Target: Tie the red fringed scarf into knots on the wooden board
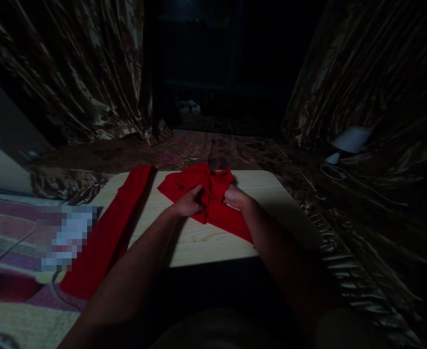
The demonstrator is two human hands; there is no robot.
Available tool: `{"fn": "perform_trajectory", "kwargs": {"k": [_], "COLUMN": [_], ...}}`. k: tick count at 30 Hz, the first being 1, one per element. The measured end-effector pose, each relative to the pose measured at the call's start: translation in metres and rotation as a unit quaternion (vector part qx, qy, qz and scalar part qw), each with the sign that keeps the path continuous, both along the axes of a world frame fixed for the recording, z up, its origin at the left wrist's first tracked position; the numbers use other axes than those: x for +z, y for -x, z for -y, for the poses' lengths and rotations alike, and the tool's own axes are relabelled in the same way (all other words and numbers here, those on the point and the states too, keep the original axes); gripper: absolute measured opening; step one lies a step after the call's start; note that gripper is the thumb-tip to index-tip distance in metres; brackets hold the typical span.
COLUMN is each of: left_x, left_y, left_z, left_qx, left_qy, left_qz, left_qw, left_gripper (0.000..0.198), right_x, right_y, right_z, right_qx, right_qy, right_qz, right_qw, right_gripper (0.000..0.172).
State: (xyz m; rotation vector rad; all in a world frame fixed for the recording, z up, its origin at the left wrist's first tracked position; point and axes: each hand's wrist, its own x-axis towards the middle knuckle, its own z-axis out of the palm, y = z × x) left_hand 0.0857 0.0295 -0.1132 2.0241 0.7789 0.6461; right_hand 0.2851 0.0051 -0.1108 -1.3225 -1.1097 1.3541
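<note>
A rumpled red cloth (228, 215), perhaps a garment, lies partly folded on a small light wooden table (195, 245). My left hand (191, 201) is closed on the middle of it, thumb on top and the other fingers largely hidden. At the cloth's right side, my right hand (234, 196) has its fingers wrapped around the edge. My right forearm hides part of the lower right corner. Another long folded strip of red cloth (126, 208) lies along the table's left side and hangs over toward me, apart from both hands.
A striped cover (13, 228) spreads at the left, with a blurred-out patch (68, 237) and a cable near it. Patterned curtains (104, 72) hang at both sides. To the right stands a small white lamp (351, 139) with a cord. The room is dark.
</note>
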Motion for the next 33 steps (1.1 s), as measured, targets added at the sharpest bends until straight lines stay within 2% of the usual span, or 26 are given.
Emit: {"fn": "perform_trajectory", "kwargs": {"k": [4, 10, 15, 20, 23, 28, 30, 33], "left_x": [-0.002, -0.007, -0.002, 0.004, 0.002, -0.003, -0.004, -0.003], "left_y": [0.0, 0.0, -0.001, -0.001, 0.0, -0.001, -0.004, -0.007], "left_z": [-0.002, -0.005, -0.002, 0.003, 0.004, 0.003, 0.002, 0.0], "left_qx": [-0.006, -0.022, -0.028, -0.019, 0.011, 0.051, 0.056, 0.055], "left_qy": [0.018, 0.047, 0.032, 0.026, -0.007, -0.144, -0.181, -0.188], "left_qz": [0.002, 0.044, 0.036, 0.029, 0.029, -0.008, -0.012, -0.011], "left_qw": [1.0, 0.998, 0.998, 0.999, 1.0, 0.988, 0.982, 0.98], "left_gripper": [0.08, 0.087, 0.088, 0.083, 0.072, 0.039, 0.033, 0.029], "right_x": [-0.003, -0.003, -0.002, -0.008, -0.01, -0.008, -0.007, -0.005], "right_y": [0.0, -0.001, -0.002, -0.001, -0.001, -0.001, -0.001, -0.001], "right_z": [0.0, 0.002, 0.005, 0.005, 0.005, 0.006, 0.007, 0.008], "right_qx": [0.039, 0.008, 0.038, 0.08, 0.093, 0.099, 0.096, 0.09], "right_qy": [0.004, 0.016, -0.012, -0.041, -0.055, -0.057, -0.072, -0.081], "right_qz": [-0.075, -0.104, -0.176, -0.171, -0.161, -0.171, -0.194, -0.208], "right_qw": [0.996, 0.994, 0.984, 0.981, 0.981, 0.979, 0.974, 0.971], "right_gripper": [0.033, 0.02, 0.022, 0.03, 0.034, 0.029, 0.026, 0.025]}}
